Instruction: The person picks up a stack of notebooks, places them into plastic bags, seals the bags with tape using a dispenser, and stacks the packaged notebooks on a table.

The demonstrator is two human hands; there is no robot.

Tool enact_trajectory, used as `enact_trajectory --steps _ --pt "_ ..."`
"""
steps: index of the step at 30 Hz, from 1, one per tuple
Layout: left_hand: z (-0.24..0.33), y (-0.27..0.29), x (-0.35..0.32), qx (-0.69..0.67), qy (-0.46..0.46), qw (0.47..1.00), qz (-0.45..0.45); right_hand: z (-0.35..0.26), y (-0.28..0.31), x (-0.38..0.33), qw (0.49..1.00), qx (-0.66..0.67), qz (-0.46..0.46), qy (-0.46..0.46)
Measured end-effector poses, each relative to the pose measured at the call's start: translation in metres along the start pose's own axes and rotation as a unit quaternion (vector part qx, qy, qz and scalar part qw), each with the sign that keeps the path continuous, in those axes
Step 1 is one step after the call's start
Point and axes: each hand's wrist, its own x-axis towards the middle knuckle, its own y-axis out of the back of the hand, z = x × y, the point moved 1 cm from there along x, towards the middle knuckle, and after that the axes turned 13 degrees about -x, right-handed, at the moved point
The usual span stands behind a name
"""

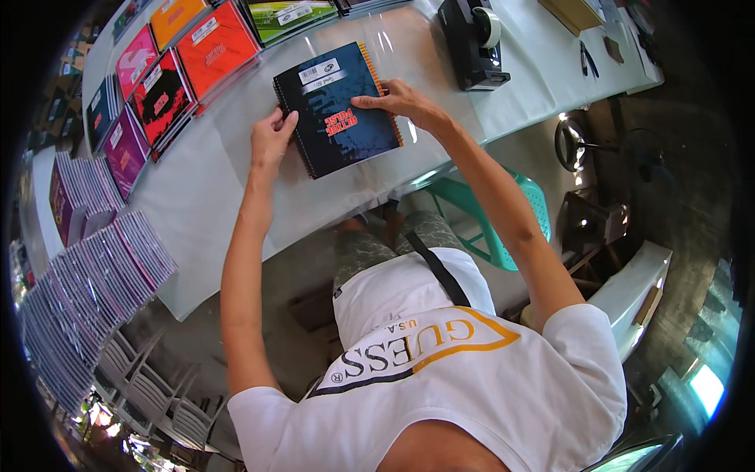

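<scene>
A dark blue spiral notebook (340,149) with red cover lettering, a white label near its top and yellow-orange tabs along its right edge is tilted over the near part of the table. My right hand (403,102) grips that right edge, thumb on the cover and fingers going underneath. At the left, coil-bound edge, my left hand (272,135) has its fingers curled and its thumb against the edge; its exact hold is partly hidden. Clear plastic shows around the notebook on the white-covered table (228,177).
Stacks of notebooks in red (218,53), black-and-red (161,98) and purple (126,149) covers line the table's left side. Tall notebook piles (102,275) stand at far left. A black tape dispenser (472,47) sits right of centre; a green plastic stool (511,208) is below the table edge.
</scene>
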Motion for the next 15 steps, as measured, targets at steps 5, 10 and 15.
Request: enact_trajectory --steps 5,10,15 --pt "0.009 -0.01 0.003 0.127 -0.029 0.991 0.024 0.008 0.004 -0.004 0.988 -0.105 0.111 0.006" --pt "0.001 -0.007 -0.009 0.252 -0.184 0.936 0.164 0.041 0.024 -0.077 0.833 -0.314 0.454 -0.037" --pt "0.067 -0.126 -0.064 0.134 -0.413 0.897 -0.083 0.148 0.062 -0.137 0.837 -0.195 0.402 -0.315"
